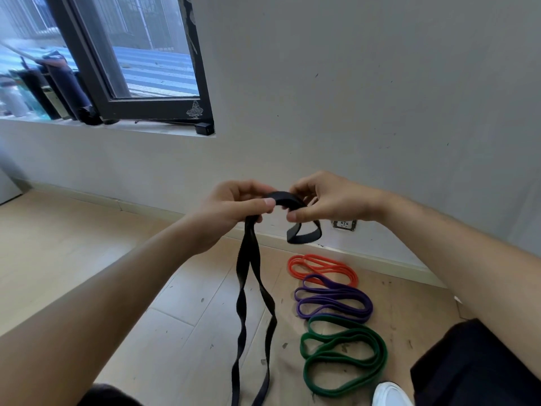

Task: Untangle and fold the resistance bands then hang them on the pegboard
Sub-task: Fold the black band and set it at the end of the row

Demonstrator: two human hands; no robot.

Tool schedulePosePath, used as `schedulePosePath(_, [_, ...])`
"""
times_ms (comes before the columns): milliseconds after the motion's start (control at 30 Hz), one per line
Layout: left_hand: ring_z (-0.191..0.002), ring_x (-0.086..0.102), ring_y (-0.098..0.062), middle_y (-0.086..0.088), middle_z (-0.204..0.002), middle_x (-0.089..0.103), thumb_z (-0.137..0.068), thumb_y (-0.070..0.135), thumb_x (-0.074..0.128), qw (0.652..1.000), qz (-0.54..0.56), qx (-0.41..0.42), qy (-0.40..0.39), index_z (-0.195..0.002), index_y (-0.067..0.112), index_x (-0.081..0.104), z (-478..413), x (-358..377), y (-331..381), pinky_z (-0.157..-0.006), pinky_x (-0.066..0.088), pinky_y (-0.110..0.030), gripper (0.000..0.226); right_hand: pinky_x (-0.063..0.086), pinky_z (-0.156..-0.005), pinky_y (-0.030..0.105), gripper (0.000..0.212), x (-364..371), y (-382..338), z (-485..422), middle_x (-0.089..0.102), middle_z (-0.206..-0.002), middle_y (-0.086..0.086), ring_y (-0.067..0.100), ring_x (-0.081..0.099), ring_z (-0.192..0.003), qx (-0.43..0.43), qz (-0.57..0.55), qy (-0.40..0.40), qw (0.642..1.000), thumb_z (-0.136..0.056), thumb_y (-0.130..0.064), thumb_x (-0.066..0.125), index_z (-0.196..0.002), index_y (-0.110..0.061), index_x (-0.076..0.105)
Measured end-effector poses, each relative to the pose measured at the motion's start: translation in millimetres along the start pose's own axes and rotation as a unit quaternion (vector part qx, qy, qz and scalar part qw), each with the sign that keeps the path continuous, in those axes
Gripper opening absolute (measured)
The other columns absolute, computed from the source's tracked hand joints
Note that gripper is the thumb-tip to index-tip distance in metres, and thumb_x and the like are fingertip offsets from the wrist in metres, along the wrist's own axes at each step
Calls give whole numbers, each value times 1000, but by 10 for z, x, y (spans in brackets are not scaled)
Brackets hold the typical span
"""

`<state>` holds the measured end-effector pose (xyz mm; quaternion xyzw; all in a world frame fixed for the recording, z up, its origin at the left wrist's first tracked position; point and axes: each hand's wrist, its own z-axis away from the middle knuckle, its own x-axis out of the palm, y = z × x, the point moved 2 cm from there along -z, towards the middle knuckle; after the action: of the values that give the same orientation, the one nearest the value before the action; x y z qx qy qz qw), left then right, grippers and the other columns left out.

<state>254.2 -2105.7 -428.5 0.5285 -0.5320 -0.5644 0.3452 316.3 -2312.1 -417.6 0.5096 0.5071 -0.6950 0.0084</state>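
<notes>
I hold a black resistance band [248,276] up in front of the wall. My left hand [234,206] grips it where two twisted strands hang down to the floor. My right hand [325,200] pinches the band's other part, and a short loop dangles below that hand. Between the hands the band arches over. On the wooden floor lie three folded bands in a row: an orange band [322,268] farthest, a purple band [333,300] in the middle, a green band [345,356] nearest. No pegboard is in view.
A grey wall stands ahead with a wall socket [345,224] low down near the skirting. A dark-framed window [131,68] is at the upper left, with bottles on its sill. My dark-trousered knee [480,364] and white shoe [390,394] are at the lower right.
</notes>
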Motion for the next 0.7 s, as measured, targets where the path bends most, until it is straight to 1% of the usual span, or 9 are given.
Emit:
schedulePosePath(67, [-70, 64, -5, 2, -78, 71, -92, 4, 66, 1000, -17, -4, -11, -110, 5, 70, 2, 34, 13, -69, 52, -20, 18, 50, -90, 53, 22, 46, -66, -5, 70, -96, 16, 32, 65, -94, -15, 34, 1, 999, -87, -33, 77, -100, -15, 72])
schedulePosePath(133, [-74, 65, -9, -4, -82, 73, -90, 8, 70, 1000, -26, -7, -15, -110, 7, 69, -3, 50, 35, -72, 53, -23, 21, 49, -80, 53, 27, 59, -134, -12, 67, -93, 22, 38, 62, -89, -34, 22, 11, 999, -88, -37, 76, -97, -12, 72])
schedulePosePath(200, [-78, 69, -17, -9, -86, 75, -84, 20, 74, 1000, -27, -8, -12, -110, 12, 67, -14, 36, 44, -77, 55, -29, 29, 45, -66, 38, 28, 35, -166, -7, 65, -81, 17, 32, 58, -74, -37, -1, 16, 999, -89, -37, 74, -94, -10, 73])
schedulePosePath(267, [-85, 73, -23, -9, -89, 76, -81, 25, 73, 999, -33, -8, -19, -113, 13, 64, -20, 10, 38, -81, 56, -32, 35, 43, -61, 22, 26, 5, -169, 6, 64, -74, 5, 15, 57, -66, -35, -26, 21, 999, -91, -33, 72, -94, -8, 73])
schedulePosePath(367, [-98, 73, -25, -9, -96, 75, -86, 12, 73, 997, -52, -11, -60, -115, 11, 64, -8, 1, -27, -95, 56, -38, 31, 52, -69, 21, 18, -21, -166, 12, 65, -77, 3, 13, 62, -72, -47, -100, 32, 993, -94, -22, 68, -98, -5, 72])
schedulePosePath(433, [-100, 71, -22, -7, -99, 74, -89, 7, 72, 994, -72, -20, -79, -112, 11, 67, 10, 14, -84, -97, 55, -38, 23, 52, -70, 24, 10, -34, -171, 10, 62, -73, -2, 15, 60, -71, -61, -157, 36, 985, -95, -17, 67, -93, -7, 70])
schedulePosePath(500, [-102, 71, -23, -8, -100, 74, -91, 6, 70, 993, -72, -26, -90, -107, 11, 67, 27, 37, -112, -95, 54, -38, 17, 52, -72, 27, 7, -47, -159, 3, 60, -72, -1, 15, 58, -70, -62, -200, 38, 977, -94, -14, 66, -91, -8, 68])
schedulePosePath(600, [-101, 72, -24, -11, -99, 75, -95, -6, 60, 994, -59, -21, -84, -107, 6, 61, 33, 62, -96, -88, 54, -29, 17, 51, -78, 32, 7, -67, -110, 4, 53, -74, 3, 14, 55, -67, -52, -237, 42, 969, -94, -15, 65, -92, -9, 67])
schedulePosePath(700, [-90, 71, -21, -8, -88, 73, -96, -8, 56, 998, -48, -7, -48, -112, 8, 62, 35, 57, -24, -80, 55, -24, 24, 51, -74, 30, 15, -121, -42, 11, 50, -69, 2, 13, 51, -62, -38, -281, 53, 957, -91, -23, 66, -95, -9, 66])
